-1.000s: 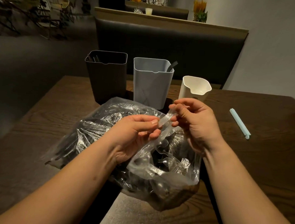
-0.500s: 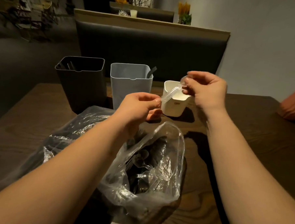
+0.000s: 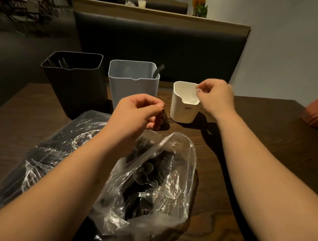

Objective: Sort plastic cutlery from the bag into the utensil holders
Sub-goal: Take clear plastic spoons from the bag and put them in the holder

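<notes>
A clear plastic bag (image 3: 173,157) lies open on the wooden table (image 3: 266,147), with clear and black cutlery (image 3: 147,192) inside. Behind it stand three holders: black (image 3: 74,87), grey (image 3: 133,90) and a small white one (image 3: 182,112). My right hand (image 3: 216,95) is over the white holder and pinches a clear plastic utensil (image 3: 194,97) that reaches down into it. My left hand (image 3: 140,112) hovers between the bag and the grey holder, fingers loosely curled, holding nothing.
Dark cutlery (image 3: 61,62) stands in the black holder, and a dark handle (image 3: 159,70) sticks out of the grey one. A padded bench back (image 3: 158,43) runs behind the table. An orange object (image 3: 317,112) sits at the right edge.
My right hand carried the clear utensil from above the bag to the white holder and lowered it in. My left hand let go of its other end.
</notes>
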`<act>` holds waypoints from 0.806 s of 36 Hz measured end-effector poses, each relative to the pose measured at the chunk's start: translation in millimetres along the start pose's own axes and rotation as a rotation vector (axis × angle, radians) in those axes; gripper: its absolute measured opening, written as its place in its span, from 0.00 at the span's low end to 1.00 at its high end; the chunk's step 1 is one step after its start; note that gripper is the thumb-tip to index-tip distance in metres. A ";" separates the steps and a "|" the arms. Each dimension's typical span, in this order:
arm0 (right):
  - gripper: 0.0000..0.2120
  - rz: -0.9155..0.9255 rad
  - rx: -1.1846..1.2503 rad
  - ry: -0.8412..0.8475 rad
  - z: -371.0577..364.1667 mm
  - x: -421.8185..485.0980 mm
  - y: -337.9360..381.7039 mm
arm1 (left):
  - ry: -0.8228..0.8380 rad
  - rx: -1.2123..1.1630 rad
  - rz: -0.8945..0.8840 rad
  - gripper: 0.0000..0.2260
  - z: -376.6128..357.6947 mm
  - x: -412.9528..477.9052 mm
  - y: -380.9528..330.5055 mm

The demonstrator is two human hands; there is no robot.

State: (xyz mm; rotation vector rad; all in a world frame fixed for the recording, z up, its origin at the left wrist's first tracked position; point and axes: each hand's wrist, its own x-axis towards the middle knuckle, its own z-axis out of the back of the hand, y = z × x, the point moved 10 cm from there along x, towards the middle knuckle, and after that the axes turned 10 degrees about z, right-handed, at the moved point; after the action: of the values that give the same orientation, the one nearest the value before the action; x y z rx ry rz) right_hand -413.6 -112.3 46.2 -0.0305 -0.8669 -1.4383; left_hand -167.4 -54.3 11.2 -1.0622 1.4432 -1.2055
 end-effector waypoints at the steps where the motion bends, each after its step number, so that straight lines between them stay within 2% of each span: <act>1: 0.07 0.002 -0.041 0.039 -5.3 -1.0 -1.9 | 0.003 0.006 -0.004 0.07 1.4 -1.1 0.1; 7: 0.14 0.090 -0.341 0.170 -7.5 -1.0 11.1 | 0.009 -0.021 -0.017 0.05 12.7 -16.7 -5.6; 10: 0.14 0.096 -0.444 0.154 -2.4 -1.6 17.9 | 0.014 0.001 -0.038 0.06 18.4 -29.0 -11.5; 12: 0.14 0.097 -0.510 0.161 -1.4 -2.3 20.8 | 0.053 0.037 -0.046 0.05 19.7 -39.2 -13.9; 14: 0.18 0.089 -0.527 0.187 -1.8 -5.9 24.5 | 0.132 0.092 -0.052 0.04 17.3 -51.9 -16.1; 16: 0.23 0.093 -0.447 0.168 2.9 -13.3 34.7 | 0.235 0.235 -0.099 0.04 11.0 -68.2 -19.8; 17: 0.22 0.103 -0.349 0.125 7.3 -18.4 41.9 | 0.294 0.342 -0.140 0.05 6.0 -77.7 -20.9; 20: 0.10 0.079 0.204 0.044 20.8 -46.4 73.5 | 0.409 0.715 -0.306 0.07 -6.7 -104.2 -13.9; 22: 0.12 0.046 0.638 0.193 13.4 -72.6 99.7 | 0.349 0.962 -0.426 0.05 -4.4 -111.9 -6.8; 24: 0.13 0.062 0.923 0.494 -0.3 -106.7 132.9 | 0.257 1.167 -0.504 0.09 1.8 -115.3 -2.0; 25: 0.11 0.078 0.917 0.657 -8.9 -124.6 144.5 | 0.220 1.247 -0.534 0.11 5.7 -116.4 -0.6; 27: 0.08 0.156 0.644 0.887 -26.6 -154.3 150.2 | 0.147 1.382 -0.584 0.14 12.6 -119.1 -1.1; 29: 0.06 0.260 0.299 0.900 -36.0 -165.8 147.1 | 0.067 1.494 -0.588 0.17 20.4 -119.7 -1.5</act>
State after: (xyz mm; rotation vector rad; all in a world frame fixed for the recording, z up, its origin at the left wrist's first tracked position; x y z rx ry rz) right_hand -251.1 36.3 2.3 0.6598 -0.2967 -0.9088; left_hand -125.9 58.7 26.7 -0.3082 -0.0501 -2.1399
